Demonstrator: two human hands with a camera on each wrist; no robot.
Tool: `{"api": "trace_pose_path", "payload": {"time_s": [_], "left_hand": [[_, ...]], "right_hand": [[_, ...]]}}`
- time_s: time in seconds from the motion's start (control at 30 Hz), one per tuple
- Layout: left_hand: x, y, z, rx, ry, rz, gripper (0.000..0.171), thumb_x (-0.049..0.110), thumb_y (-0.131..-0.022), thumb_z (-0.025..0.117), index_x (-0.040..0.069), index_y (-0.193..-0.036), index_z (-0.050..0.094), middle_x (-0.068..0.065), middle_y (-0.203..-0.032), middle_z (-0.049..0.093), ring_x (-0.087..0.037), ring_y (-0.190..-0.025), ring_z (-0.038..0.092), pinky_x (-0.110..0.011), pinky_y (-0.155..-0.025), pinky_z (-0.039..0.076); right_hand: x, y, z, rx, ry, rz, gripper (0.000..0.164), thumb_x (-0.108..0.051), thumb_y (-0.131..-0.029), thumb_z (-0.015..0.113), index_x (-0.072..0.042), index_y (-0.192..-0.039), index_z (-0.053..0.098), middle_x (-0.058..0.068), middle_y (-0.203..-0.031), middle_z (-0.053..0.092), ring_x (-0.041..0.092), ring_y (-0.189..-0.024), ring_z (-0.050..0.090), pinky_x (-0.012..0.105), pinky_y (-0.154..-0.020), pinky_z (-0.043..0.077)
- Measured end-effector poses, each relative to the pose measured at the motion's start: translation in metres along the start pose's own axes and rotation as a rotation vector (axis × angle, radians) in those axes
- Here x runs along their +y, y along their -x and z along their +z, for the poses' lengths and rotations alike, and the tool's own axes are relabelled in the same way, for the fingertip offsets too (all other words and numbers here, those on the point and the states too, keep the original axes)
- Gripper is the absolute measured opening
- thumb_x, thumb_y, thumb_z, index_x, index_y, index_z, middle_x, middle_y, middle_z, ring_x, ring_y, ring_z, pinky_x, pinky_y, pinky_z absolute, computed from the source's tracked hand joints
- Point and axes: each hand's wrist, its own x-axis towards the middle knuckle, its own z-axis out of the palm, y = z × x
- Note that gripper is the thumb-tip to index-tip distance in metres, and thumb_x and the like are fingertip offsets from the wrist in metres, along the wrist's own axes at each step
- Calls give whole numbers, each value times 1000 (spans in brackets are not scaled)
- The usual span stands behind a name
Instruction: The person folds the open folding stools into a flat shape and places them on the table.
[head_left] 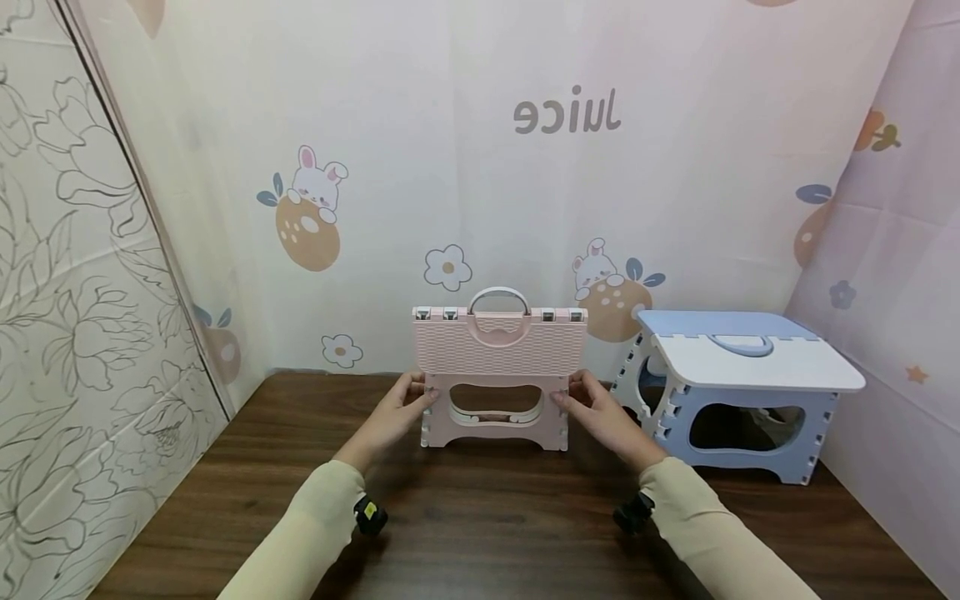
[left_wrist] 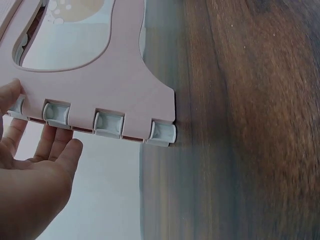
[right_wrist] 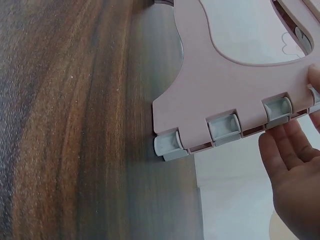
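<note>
A pink folding stool (head_left: 501, 337), folded flat with its grey handle at the top, stands upright on the wooden table in the middle of the head view. My left hand (head_left: 403, 406) grips its left edge, thumb on the front and fingers behind. On the opposite edge, my right hand (head_left: 592, 406) pinches it the same way. Both wrist views show the stool's pink leg panel (left_wrist: 100, 90) with white hinge pieces along its side. In the right wrist view the lower corner of the panel (right_wrist: 195, 95) is right at the table surface.
To the right stands an unfolded blue and white folding stool (head_left: 757, 358) on the dark wooden table (head_left: 480, 517). A printed curtain (head_left: 390, 167) hangs behind the table, with further patterned cloth at both sides.
</note>
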Motion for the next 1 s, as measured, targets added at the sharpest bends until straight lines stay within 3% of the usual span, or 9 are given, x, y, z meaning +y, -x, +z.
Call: {"api": "trace_pose_path", "payload": {"time_s": [0.13,0.3,0.57,0.9,1.0], "left_hand": [[6,4,2,16,23,3,37,18,-104,57,2,-136,46,-22,-130,53,-35,-118,53,-56,-100,43],[-5,0,4,59,-2,47,39,24,-103,59,6,-136,48,-17,-129,54,-31,-114,54,-51,-95,46],[26,13,2,45,13,10,38,18,-104,57,1,-136,48,-21,-129,54,-34,-115,54,-50,-96,47],[31,13,1,60,17,6,36,19,-104,57,3,-135,49,-21,-130,54,-33,-116,54,-51,-98,44],[22,7,1,68,23,-2,38,22,-104,57,5,-138,48,-21,-133,52,-34,-119,53,-53,-99,43]], "right_hand": [[0,0,1,-7,-5,-14,40,-32,-103,58,-5,-129,44,19,-128,56,30,-112,56,43,-92,47],[2,0,1,2,-4,-2,39,-34,-103,59,-7,-128,44,18,-128,56,31,-112,56,46,-94,47],[-6,1,0,2,-25,10,40,-30,-104,58,-5,-131,43,20,-132,53,34,-116,54,51,-95,47],[-7,2,-1,32,-43,21,45,-39,-102,60,-8,-130,45,16,-126,53,31,-111,53,51,-95,46],[-11,2,-2,38,-42,31,47,-41,-101,60,-8,-131,45,16,-128,52,31,-113,53,49,-95,46]]}}
